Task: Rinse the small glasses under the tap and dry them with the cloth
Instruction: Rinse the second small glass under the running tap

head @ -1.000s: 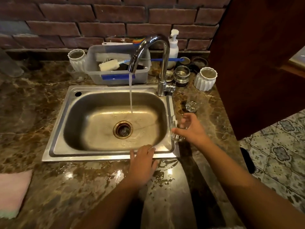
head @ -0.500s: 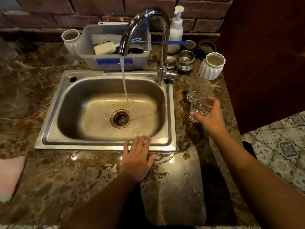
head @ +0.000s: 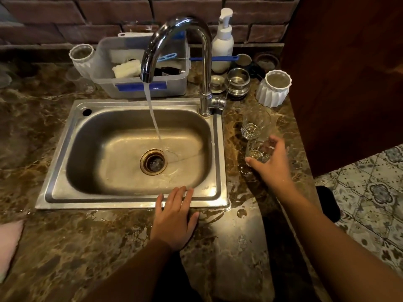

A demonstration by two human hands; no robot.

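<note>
Head view: tap (head: 185,25) runs into sink (head: 130,203). Right hand (head: 272,168) curls round small glass (head: 258,152) right of sink, just beside second glass (head: 254,126). Left hand (head: 175,219) lies flat on sink's front rim. Likely between rinses; drying calls for reaching pink cloth (head: 8,243), far left.

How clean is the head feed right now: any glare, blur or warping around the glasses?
Head view: wide-angle warping bows the brick wall and sink rim; glare sits on the wet countertop by the left hand and on the tap; the right hand is slightly motion-blurred; the glass it holds and the second glass beyond blend into the dark marble.
</note>
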